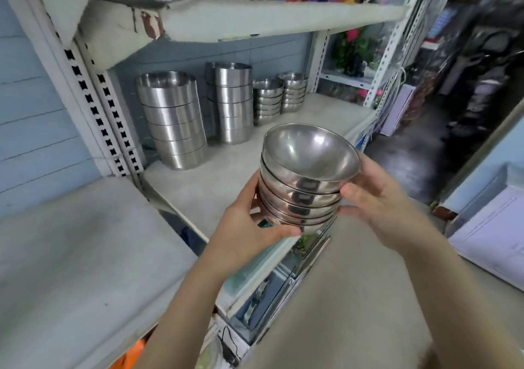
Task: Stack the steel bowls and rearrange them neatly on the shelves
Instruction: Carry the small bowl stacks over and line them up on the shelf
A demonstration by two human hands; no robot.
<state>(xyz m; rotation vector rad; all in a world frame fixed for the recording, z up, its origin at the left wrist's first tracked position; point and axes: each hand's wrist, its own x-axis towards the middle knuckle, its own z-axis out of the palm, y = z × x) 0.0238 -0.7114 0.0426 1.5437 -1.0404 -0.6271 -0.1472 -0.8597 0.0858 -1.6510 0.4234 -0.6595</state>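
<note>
A stack of several round steel bowls (304, 181) is held in the air in front of the middle shelf (215, 187), tilted a little. My left hand (249, 226) grips the stack from below and the left side. My right hand (380, 204) presses against its right side, thumb on the upper bowls. At the back of the shelf stand a wide stack of straight-sided steel bowls (173, 121), a narrower tall stack (232, 102) and two short stacks of small round bowls (268, 100) (293, 92).
A white upright with slots (93, 102) separates this shelf from a bare shelf board (79, 255) on the left. The shelf above (255, 19) carries colourful items. To the right are a dark aisle and a white box (493, 238). A glass counter edge (269, 286) lies below.
</note>
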